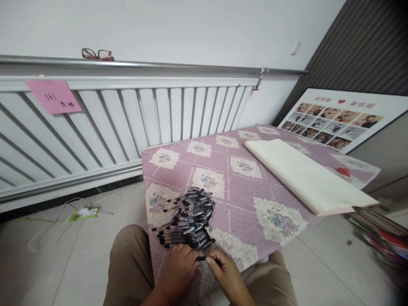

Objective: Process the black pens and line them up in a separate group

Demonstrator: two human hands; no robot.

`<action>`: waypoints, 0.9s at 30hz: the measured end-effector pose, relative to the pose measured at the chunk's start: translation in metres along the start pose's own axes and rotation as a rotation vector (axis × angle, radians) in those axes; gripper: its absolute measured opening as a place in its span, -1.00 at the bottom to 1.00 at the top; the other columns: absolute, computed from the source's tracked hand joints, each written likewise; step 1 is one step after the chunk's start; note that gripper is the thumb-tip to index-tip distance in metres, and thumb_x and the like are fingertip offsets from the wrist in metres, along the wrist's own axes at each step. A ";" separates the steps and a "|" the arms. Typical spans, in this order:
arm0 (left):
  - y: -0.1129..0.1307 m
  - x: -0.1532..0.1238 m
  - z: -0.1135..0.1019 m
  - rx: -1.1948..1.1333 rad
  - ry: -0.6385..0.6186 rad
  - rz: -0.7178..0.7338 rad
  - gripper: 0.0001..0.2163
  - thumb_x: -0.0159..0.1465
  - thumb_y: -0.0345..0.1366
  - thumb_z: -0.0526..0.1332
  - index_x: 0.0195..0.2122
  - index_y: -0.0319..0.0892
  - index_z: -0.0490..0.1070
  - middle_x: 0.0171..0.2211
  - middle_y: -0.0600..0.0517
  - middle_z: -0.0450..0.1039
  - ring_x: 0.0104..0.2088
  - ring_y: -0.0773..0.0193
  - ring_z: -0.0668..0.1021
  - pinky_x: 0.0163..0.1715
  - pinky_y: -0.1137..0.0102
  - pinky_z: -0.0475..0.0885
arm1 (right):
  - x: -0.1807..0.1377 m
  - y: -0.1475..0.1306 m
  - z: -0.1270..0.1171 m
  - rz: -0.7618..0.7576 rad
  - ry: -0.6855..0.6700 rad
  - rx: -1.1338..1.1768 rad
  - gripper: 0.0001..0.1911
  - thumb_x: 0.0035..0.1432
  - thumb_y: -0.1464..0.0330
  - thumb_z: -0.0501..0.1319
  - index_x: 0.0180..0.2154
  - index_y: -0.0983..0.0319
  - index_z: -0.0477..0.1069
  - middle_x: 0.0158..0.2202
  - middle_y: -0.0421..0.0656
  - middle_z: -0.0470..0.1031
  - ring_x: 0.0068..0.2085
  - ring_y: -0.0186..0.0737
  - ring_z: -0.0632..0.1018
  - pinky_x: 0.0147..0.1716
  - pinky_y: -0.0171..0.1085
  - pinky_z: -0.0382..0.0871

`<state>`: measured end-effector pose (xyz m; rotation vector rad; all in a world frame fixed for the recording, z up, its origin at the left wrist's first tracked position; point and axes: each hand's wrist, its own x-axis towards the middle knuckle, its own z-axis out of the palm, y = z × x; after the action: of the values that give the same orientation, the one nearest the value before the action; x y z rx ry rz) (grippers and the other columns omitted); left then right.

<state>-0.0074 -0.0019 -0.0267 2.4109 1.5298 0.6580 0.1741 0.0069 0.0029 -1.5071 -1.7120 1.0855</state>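
Note:
A black pen lies crosswise between my two hands at the near edge of the table. My left hand is closed around its left part, and most of that end is hidden. My right hand pinches the other end between thumb and fingers. Just beyond my hands lies a pile of pens, with clear barrels and black caps or grips. Most of them point left to right, loosely stacked.
A floral purple cloth covers the table. On its right lies a cream rolled sheet, with a photo board behind. A white radiator runs along the wall. A power strip with cables sits on the floor at left.

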 end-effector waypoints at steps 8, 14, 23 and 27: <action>0.002 0.001 -0.002 -0.005 -0.021 -0.024 -0.91 0.26 -0.36 0.19 -0.22 -0.10 0.42 -0.32 0.06 0.41 -0.27 0.21 0.40 -0.24 0.33 0.27 | -0.001 -0.005 -0.003 0.009 -0.018 0.100 -0.87 0.08 0.33 0.12 -0.39 0.22 0.40 -0.40 -0.17 0.46 -0.32 -0.19 0.47 -0.28 -0.28 0.32; 0.002 0.002 -0.002 -0.033 -0.022 -0.039 -0.89 0.25 -0.40 0.19 -0.22 -0.09 0.42 -0.32 0.07 0.41 -0.28 0.21 0.40 -0.23 0.31 0.26 | -0.001 -0.003 -0.002 0.022 0.002 0.065 -0.87 0.06 0.31 0.15 -0.43 0.23 0.41 -0.44 -0.18 0.44 -0.35 -0.19 0.45 -0.32 -0.28 0.30; 0.001 0.000 -0.001 -0.063 -0.022 -0.039 -0.89 0.24 -0.40 0.21 -0.23 -0.07 0.42 -0.31 0.08 0.40 -0.26 0.21 0.39 -0.23 0.31 0.25 | 0.001 -0.003 -0.002 0.012 0.011 0.078 -0.82 0.07 0.28 0.15 -0.47 0.22 0.41 -0.46 -0.18 0.45 -0.37 -0.19 0.46 -0.33 -0.28 0.31; 0.001 0.002 -0.003 -0.051 -0.030 -0.037 -0.87 0.23 -0.40 0.22 -0.21 -0.07 0.42 -0.31 0.08 0.41 -0.27 0.20 0.40 -0.23 0.31 0.25 | 0.002 -0.002 -0.001 0.011 0.015 0.082 -0.87 0.05 0.31 0.17 -0.42 0.21 0.44 -0.42 -0.17 0.48 -0.34 -0.18 0.49 -0.30 -0.27 0.33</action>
<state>-0.0072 -0.0011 -0.0231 2.3391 1.5236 0.6430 0.1739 0.0086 0.0053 -1.4713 -1.6312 1.1336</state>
